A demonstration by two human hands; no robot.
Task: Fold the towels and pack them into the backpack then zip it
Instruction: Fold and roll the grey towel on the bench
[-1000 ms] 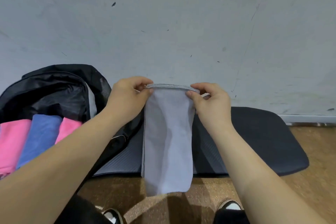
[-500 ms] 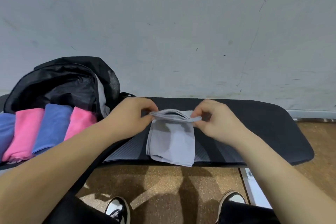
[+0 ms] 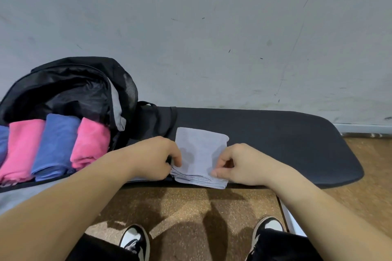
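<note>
A folded light grey towel (image 3: 200, 150) lies flat on the black bench pad (image 3: 286, 137), its layered edges toward me. My left hand (image 3: 156, 159) pinches the towel's near left corner. My right hand (image 3: 237, 163) pinches its near right edge with curled fingers. To the left, the black backpack (image 3: 70, 89) lies open. Folded towels stand side by side in it: a pink one (image 3: 22, 146), a blue one (image 3: 56, 142) and another pink one (image 3: 91, 142), with a further blue one (image 3: 3, 144) at the frame's left edge.
A scuffed grey wall (image 3: 212, 27) rises right behind the bench. Brown speckled floor (image 3: 191, 207) lies below the bench's front edge, with my two black-and-white shoes (image 3: 135, 241) on it. A white strip (image 3: 291, 222) shows on the floor at lower right.
The grey towel hung long from both hands, was lowered onto the bench and folded over. It now lies as a compact square, and both hands have moved to its near edge.
</note>
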